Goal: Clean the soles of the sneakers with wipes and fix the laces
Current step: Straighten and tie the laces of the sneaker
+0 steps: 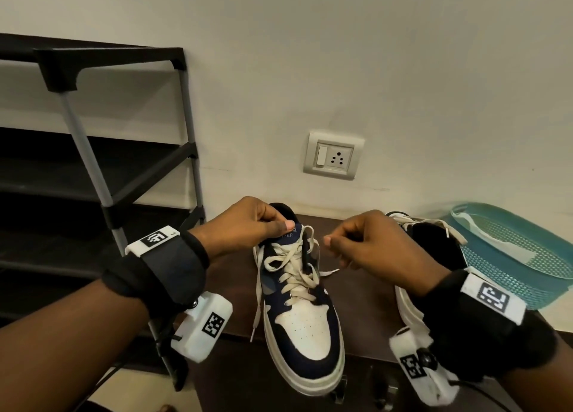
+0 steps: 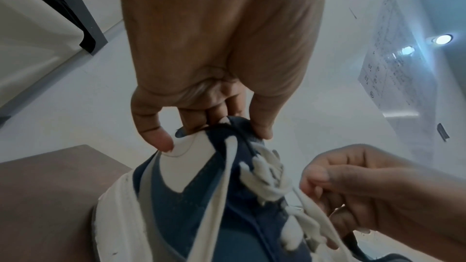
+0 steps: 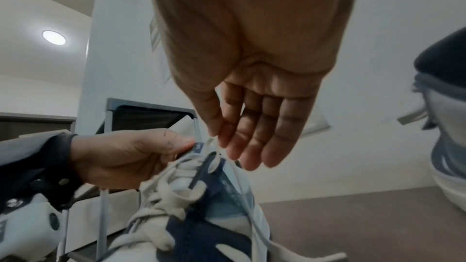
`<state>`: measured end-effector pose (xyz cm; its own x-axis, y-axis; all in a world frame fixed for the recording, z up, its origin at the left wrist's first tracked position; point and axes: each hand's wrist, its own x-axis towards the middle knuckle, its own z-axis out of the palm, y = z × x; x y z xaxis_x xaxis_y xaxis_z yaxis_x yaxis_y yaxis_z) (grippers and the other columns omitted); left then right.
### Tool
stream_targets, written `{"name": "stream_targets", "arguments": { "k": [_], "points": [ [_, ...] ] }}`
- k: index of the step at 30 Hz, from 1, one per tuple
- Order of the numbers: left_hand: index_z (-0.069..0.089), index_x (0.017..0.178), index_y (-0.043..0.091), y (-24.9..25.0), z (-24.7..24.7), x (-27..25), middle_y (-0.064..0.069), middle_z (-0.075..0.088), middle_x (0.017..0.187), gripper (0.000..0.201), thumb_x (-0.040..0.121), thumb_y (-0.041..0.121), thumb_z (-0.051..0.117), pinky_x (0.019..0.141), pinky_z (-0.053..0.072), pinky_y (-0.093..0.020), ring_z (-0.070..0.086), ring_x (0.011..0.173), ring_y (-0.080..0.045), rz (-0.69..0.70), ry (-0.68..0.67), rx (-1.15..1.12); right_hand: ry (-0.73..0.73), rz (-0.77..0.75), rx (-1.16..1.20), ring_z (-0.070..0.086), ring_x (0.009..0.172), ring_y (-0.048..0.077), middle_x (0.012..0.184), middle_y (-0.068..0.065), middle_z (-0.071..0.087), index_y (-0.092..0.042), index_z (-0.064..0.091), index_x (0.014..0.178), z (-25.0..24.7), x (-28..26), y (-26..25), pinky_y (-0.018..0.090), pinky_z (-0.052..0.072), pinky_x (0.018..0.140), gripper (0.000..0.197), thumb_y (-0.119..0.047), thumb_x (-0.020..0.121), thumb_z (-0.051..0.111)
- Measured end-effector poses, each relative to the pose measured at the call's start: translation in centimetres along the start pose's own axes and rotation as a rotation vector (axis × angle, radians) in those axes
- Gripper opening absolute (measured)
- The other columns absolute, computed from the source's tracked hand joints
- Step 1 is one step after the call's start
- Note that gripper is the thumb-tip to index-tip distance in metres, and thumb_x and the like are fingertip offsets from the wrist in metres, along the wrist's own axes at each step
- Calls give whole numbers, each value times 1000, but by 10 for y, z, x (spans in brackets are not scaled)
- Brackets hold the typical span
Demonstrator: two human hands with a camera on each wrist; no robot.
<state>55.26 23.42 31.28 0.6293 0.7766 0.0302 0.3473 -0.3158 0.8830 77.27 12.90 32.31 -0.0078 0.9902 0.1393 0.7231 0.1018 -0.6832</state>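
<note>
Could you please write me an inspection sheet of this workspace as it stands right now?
Surface: dark brown tabletop, set against a pale wall.
Job's things: navy and white sneaker stands with its toe toward the person, laces loose; second sneaker at the right, partly hidden by the wrist. No wipes seen.
Clutter: teal mesh tray at the far right.
Hands: left hand pinches the sneaker's tongue; right hand pinches a lace end.
Cables: thin dark leads run from the wrist cameras.
Surroundings: black shoe rack at the left; wall socket behind.
</note>
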Motion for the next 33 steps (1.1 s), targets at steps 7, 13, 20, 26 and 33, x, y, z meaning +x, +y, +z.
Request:
{"name": "stream_targets", "arguments": {
  "k": [7, 13, 20, 26, 33],
  "points": [
    [76, 102, 6, 0, 0, 1, -10, 79, 94, 23, 97, 27, 67, 87, 59, -39, 75, 91, -28, 14, -60, 101, -94, 131, 201, 74, 73, 21, 77, 5, 76, -13, 76, 88, 25, 10, 13, 36, 62, 66, 23, -35, 83, 79],
    [74, 99, 4, 0, 1, 0, -13, 77, 92, 26, 99, 27, 64, 77, 56, -29, 72, 83, -21, 28, -74, 131, -26, 188, 326, 63, 57, 14, 73, 13, 71, -3, 72, 91, 29, 14, 10, 31, 57, 55, 28, -31, 87, 76],
    [74, 99, 5, -3, 1, -1, -16, 76, 93, 24, 100, 26, 63, 81, 56, -39, 72, 84, -27, 61, -65, 135, -177, -20, 79, 62, 62, 9, 77, 5, 71, -19, 71, 83, 19, -6, -10, 30, 55, 63, 45, -60, 68, 81],
    [74, 98, 5, -3, 1, 0, -13, 77, 92, 23, 100, 25, 63, 80, 55, -34, 70, 79, -19, 57, -65, 121, -185, -150, -51, 64, 66, 6, 77, -5, 72, -24, 74, 84, 14, -4, -7, 32, 56, 68, 4, -26, 81, 73],
    [73, 102, 4, -3, 2, -2, -14, 77, 96, 20, 100, 21, 63, 88, 57, -41, 73, 92, -29, 58, -67, 112, -303, -113, -89, 61, 59, 6, 71, -2, 70, -23, 72, 83, 5, 2, -9, 25, 51, 62, 34, -53, 71, 83]
  ]
}}
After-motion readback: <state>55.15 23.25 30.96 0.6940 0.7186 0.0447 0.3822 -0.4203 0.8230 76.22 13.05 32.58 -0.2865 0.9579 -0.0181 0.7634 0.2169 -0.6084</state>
